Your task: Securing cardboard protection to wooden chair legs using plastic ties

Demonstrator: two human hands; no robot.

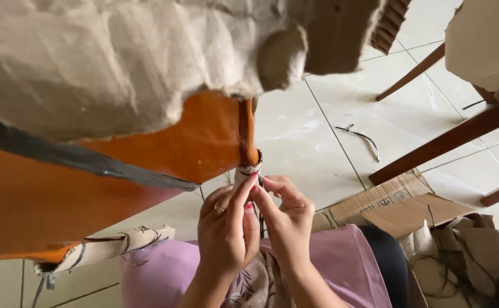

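both hands pinching tight at the paper-wrapped leg tip [248, 171] of the big orange form [147, 154], left hand [224, 228] steadying it while right hand [286, 219] fingertips grip the wrap edge, probably to keep it snug

orange chair [89, 188]: cut off left | wrapped leg [248, 171]: lower end hidden behind fingers [244, 197]

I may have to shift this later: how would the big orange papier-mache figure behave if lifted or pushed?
The orange figure probably feels stiff yet light for its bulk, since its grey shell looks like dried paper pulp. Its thin paper-wrapped leg, pinched by the left hand and right hand, looks fragile. It could tip easily.
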